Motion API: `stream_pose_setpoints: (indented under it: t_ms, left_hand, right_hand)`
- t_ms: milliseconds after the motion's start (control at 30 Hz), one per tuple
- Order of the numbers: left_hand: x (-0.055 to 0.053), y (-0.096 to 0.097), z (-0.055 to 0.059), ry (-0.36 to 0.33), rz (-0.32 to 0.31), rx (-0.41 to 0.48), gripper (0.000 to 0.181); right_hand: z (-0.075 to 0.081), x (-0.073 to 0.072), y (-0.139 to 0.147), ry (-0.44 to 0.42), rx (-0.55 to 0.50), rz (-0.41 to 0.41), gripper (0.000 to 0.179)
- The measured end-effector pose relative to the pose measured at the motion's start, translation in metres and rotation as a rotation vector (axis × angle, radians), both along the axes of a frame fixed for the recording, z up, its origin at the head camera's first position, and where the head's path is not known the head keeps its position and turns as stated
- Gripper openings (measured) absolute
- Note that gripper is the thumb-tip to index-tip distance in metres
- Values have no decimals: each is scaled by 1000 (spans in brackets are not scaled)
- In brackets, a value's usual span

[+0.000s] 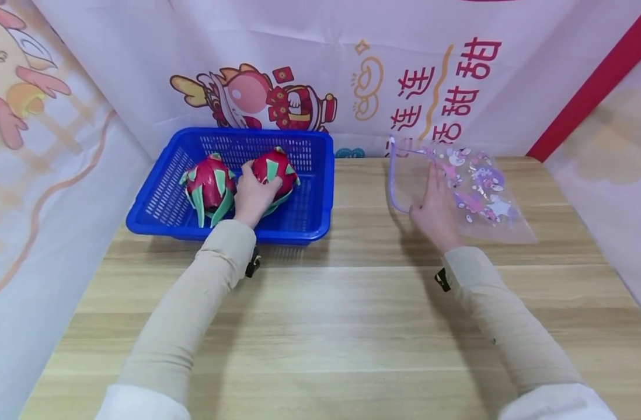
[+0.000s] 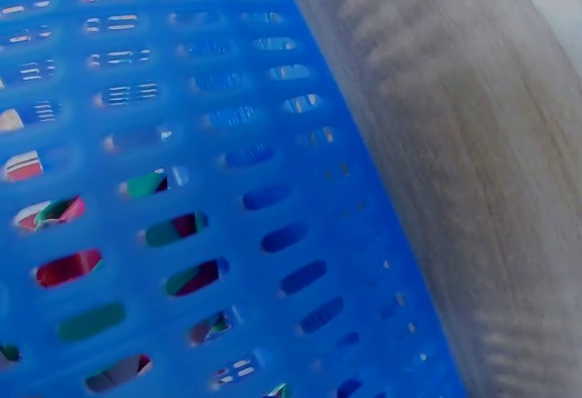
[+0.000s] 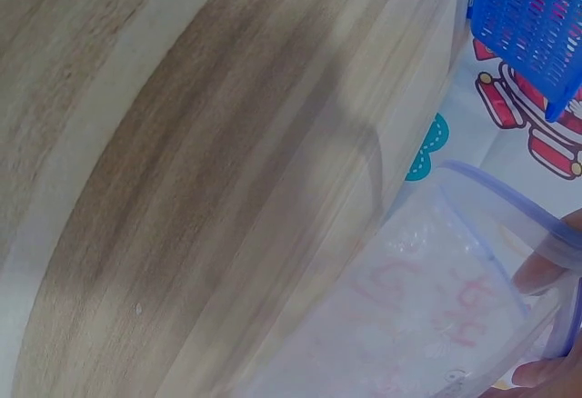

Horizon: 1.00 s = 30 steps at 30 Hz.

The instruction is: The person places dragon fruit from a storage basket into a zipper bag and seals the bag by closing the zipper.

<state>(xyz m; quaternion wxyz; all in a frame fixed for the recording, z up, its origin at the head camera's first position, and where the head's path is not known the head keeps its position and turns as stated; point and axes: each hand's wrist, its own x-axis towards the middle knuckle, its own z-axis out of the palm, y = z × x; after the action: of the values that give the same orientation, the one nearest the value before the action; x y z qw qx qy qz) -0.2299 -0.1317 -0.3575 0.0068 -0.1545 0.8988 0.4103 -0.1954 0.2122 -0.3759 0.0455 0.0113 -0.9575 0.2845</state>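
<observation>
My left hand [image 1: 253, 195] reaches into a blue plastic basket [image 1: 133, 223] and grips the right-hand dragon fruit [image 1: 278, 184], red with green scales. A second dragon fruit [image 1: 211, 184] lies to its left in the same basket. The left wrist view shows only the slotted basket wall [image 2: 227, 80], with bits of red and green behind it. My right hand [image 1: 437, 207] holds a clear bag [image 1: 488, 204] by its purple-edged mouth. This bag is printed with pink and purple cartoon figures. In the right wrist view, fingertips [image 3: 544, 271] show at the bag's mouth.
A wooden table [image 1: 326, 326] lies under both forearms. Behind the basket and bag hangs a printed white cloth [image 1: 278, 29] with cartoons and red characters. More printed cloth [image 1: 52, 192] borders the table on the left, and cloth stands on the right too.
</observation>
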Motion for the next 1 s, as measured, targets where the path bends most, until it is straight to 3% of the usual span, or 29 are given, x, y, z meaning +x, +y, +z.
stream_pose_setpoints:
  t_ms: [167, 600, 1000]
  left_hand:
    - [1, 2, 1, 64, 5, -12, 73]
    - [4, -1, 20, 194, 36, 97, 70]
    - [6, 22, 45, 260, -22, 285, 68]
  right_hand:
    - [-2, 0, 1, -4, 5, 2, 93]
    - [-1, -2, -8, 22, 34, -9, 96]
    - [5, -1, -6, 51, 30, -33, 97]
